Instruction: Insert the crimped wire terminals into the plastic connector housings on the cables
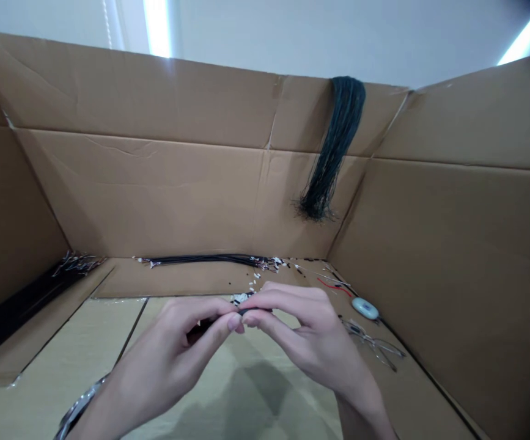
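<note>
My left hand (168, 354) and my right hand (313, 336) meet in the middle of the view, above the table. Fingertips of both are pinched around a thin black cable (245, 311), of which only a short dark piece shows between them. More of something dark is visible in the shade under my left fingers. The fingers hide the cable's end, so I cannot tell its detail. Just behind the fingertips lie small white connectors (241, 298) on the cardboard.
Cardboard walls (177, 195) surround the table (81, 354). Black cables (200, 260) lie along the back, with a thicker bundle (8, 311) at left. Dark threads (333, 146) hang over the back wall. At right are a red wire (335, 286), a pale oval object (365, 308) and tweezers-like metal tools (379, 345).
</note>
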Demonstrator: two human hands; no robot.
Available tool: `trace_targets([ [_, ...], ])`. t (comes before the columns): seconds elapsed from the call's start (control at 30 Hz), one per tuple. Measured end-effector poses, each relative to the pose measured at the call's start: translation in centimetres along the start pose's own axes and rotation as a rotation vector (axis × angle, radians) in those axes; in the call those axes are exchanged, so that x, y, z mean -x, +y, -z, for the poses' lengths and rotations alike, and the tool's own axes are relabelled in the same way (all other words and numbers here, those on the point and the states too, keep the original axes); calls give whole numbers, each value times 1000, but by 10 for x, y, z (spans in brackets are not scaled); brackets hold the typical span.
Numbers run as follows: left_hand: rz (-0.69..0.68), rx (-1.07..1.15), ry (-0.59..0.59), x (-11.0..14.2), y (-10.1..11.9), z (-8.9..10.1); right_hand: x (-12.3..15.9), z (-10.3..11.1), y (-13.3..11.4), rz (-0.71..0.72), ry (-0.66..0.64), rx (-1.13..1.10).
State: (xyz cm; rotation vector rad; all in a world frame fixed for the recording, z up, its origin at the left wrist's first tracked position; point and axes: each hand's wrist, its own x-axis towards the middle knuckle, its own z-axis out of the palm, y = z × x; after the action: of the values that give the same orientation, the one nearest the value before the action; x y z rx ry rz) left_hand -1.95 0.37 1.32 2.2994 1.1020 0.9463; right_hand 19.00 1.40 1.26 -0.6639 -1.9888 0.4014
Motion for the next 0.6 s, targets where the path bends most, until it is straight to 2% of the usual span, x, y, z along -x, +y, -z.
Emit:
trace_targets([
  [0.1, 60, 30, -94, -6, -3, 4, 0, 7, -1, -64, -59, 87],
  [0.17, 111, 70, -137, -10, -4, 5, -1, 11, 0, -86, -54, 135],
  [0.37, 97, 280, -101, -18, -6, -9, -5, 8, 7, -61, -91, 35],
  [0.5, 130, 416, -203, -25, -10, -12, -6, 9, 17, -86, -37, 20],
  [0.6, 139, 407, -328, -31, -17, -7, -6, 11, 25, -150, 49, 38],
])
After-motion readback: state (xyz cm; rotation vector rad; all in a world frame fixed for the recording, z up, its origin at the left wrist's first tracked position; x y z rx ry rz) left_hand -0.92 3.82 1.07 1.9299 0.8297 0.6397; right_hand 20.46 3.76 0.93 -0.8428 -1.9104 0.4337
